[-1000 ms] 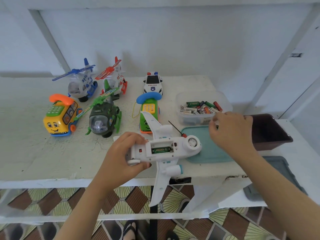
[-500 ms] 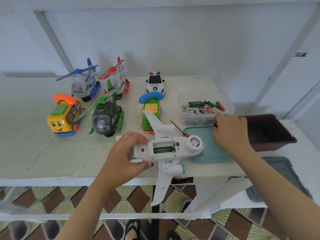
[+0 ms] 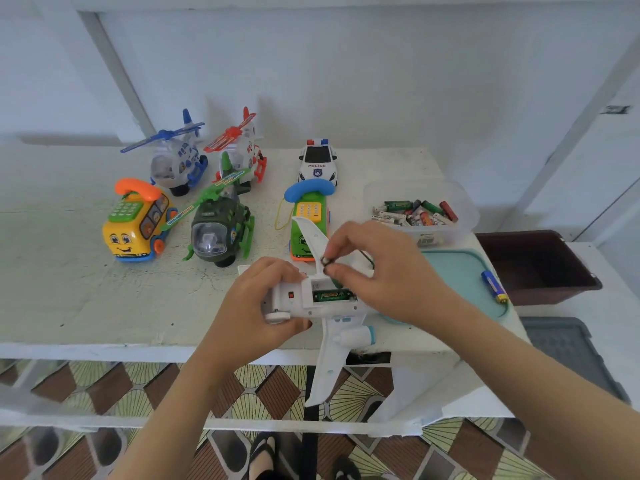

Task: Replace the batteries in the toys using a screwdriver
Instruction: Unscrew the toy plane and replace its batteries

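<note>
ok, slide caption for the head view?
Left hand steadies white toy airplane; right hand lowers green battery into its compartment.

A white toy plane (image 3: 332,306), teal tray (image 3: 457,271), blue-and-yellow battery (image 3: 494,286), brown bin (image 3: 533,261), brown-and-cream patterned floor (image 3: 277,386).

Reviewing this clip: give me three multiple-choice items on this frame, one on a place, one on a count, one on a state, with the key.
1. Where does the loose blue battery lie?
A. on the teal tray
B. in the brown bin
C. beside the police car

2. How many toy helicopters stand on the table?
A. two
B. three
C. four

3. What state is the battery compartment of the white toy plane in?
A. covered and screwed shut
B. open with no battery
C. open with a green battery seated

Key: 1 A, it rests on the tray's right side. 2 B, blue, red and green ones. 3 C, the cover is off and the right hand holds another battery at the opening while the left hand grips the plane.
</note>
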The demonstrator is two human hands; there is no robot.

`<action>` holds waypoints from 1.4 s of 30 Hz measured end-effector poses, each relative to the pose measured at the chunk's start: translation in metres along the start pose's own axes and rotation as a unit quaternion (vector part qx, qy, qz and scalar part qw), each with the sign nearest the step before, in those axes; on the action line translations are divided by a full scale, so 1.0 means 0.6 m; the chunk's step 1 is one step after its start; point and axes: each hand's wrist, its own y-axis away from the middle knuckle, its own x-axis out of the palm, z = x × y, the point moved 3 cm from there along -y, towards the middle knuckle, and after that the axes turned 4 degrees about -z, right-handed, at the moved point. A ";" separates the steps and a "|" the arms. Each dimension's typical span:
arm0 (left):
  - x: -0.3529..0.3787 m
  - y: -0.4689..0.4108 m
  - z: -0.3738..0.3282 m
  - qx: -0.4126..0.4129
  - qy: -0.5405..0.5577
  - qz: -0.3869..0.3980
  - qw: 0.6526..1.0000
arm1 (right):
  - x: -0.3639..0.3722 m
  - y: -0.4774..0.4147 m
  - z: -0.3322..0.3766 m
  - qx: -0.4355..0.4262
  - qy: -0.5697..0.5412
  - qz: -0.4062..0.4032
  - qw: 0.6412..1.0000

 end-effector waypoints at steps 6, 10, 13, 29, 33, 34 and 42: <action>0.000 0.002 0.001 0.006 0.003 -0.002 1.000 | 0.031 0.015 -0.015 -0.059 0.092 0.065 0.992; 0.000 0.002 0.002 0.008 -0.002 -0.001 1.000 | 0.039 0.015 -0.011 -0.099 0.131 0.084 0.983; 0.000 0.001 0.004 0.007 -0.003 -0.001 1.000 | 0.041 0.021 -0.013 -0.097 0.128 0.088 0.983; 0.000 -0.004 0.010 -0.007 0.002 0.006 1.000 | 0.035 0.050 -0.013 -0.069 0.152 0.036 0.985; -0.001 -0.006 0.009 -0.005 0.001 0.009 1.000 | -0.012 0.060 -0.030 0.008 0.108 -0.069 0.992; -0.001 -0.006 0.009 -0.003 0.001 0.009 1.000 | -0.027 0.064 -0.041 0.037 0.128 -0.090 0.987; 0.001 -0.005 0.012 0.003 0.008 0.012 1.000 | -0.130 0.130 -0.142 0.363 0.444 0.012 0.819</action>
